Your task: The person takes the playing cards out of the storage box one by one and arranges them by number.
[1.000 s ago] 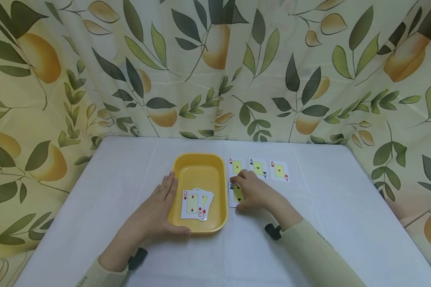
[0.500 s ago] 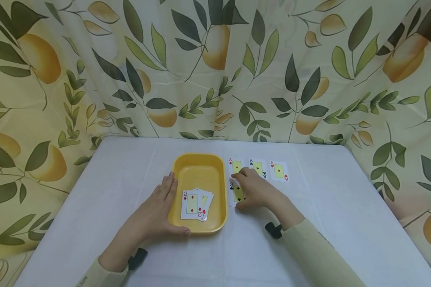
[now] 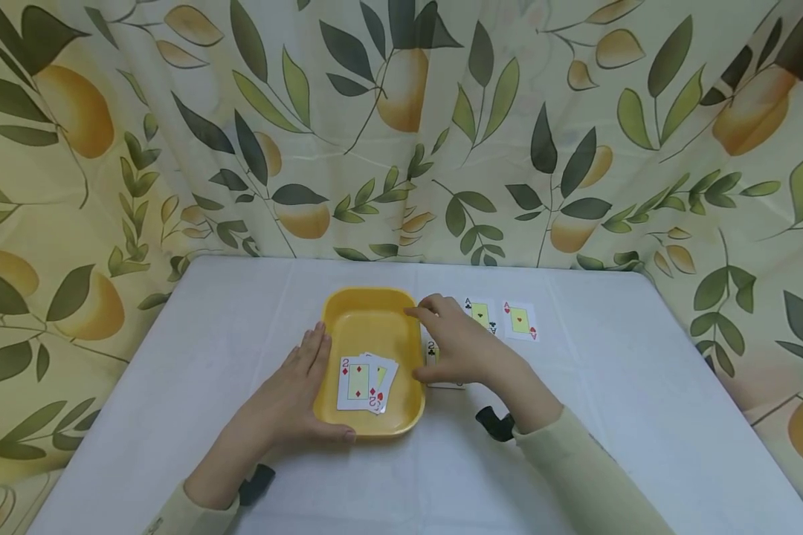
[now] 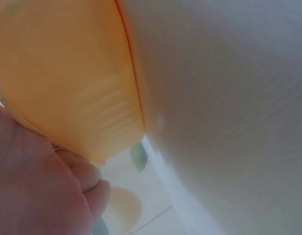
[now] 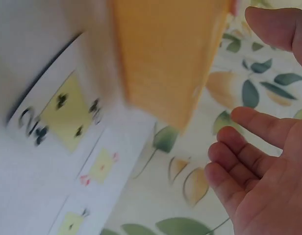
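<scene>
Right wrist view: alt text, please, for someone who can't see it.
The right hand is at right, holding nothing. A yellow tray is at top centre; at left, the two of clubs lies face up on white cloth, two more cards below it.

On one white table [image 3: 609, 386] lie one two of clubs [image 5: 66, 110], one ace of clubs [image 3: 482, 313], one ace of hearts [image 3: 520, 320] and one further red-marked card [image 5: 101, 166], four in all. One yellow tray [image 3: 368, 319] holds at least two overlapping cards [image 3: 358, 382] (their exact number cannot be told). There are one left hand [image 3: 291, 397], one right hand [image 3: 465, 343], two sleeves [image 3: 595, 468], two black wrist pieces [image 3: 256, 484] and one patterned curtain [image 3: 375, 186].
</scene>
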`<state>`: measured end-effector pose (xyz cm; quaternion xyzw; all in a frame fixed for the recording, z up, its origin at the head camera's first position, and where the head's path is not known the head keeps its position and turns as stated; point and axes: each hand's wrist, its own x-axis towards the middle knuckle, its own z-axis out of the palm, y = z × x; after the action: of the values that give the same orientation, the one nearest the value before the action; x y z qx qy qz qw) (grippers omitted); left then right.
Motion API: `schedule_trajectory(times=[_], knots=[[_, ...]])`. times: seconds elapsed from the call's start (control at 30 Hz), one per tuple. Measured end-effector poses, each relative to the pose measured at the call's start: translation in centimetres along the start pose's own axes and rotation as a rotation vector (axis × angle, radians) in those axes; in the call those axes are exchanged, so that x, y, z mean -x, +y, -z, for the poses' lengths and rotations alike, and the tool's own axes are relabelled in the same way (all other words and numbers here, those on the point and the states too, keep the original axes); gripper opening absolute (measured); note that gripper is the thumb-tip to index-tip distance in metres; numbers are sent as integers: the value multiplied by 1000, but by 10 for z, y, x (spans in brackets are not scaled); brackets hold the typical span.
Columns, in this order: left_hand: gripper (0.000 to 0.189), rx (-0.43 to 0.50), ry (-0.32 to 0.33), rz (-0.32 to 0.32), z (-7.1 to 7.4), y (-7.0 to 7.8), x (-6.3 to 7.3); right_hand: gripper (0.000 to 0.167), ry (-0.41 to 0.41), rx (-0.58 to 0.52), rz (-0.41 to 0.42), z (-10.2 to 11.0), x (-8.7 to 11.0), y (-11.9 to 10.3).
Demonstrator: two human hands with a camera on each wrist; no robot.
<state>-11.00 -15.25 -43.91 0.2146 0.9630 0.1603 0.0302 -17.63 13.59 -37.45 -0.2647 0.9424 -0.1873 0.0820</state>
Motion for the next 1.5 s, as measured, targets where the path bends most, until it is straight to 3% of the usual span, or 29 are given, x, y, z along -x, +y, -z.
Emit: schedule_trajectory(times=[0.23, 0.6, 0.8, 1.17, 1.5], knots=[[147, -8, -18, 16, -1, -1, 1, 85, -20, 26, 72, -8, -7, -18], [146, -10, -27, 10, 1, -1, 1, 90, -86, 38, 170, -37, -19, -37], [146, -16, -29, 8, -1, -2, 1, 93, -115, 67, 174, -51, -25, -43], [145, -22, -24, -2, 1, -2, 0, 95, -191, 224, 205, -72, -39, -51], [145, -28, 3, -26, 1, -1, 1, 95, -230, 319, 158, -83, -44, -55]])
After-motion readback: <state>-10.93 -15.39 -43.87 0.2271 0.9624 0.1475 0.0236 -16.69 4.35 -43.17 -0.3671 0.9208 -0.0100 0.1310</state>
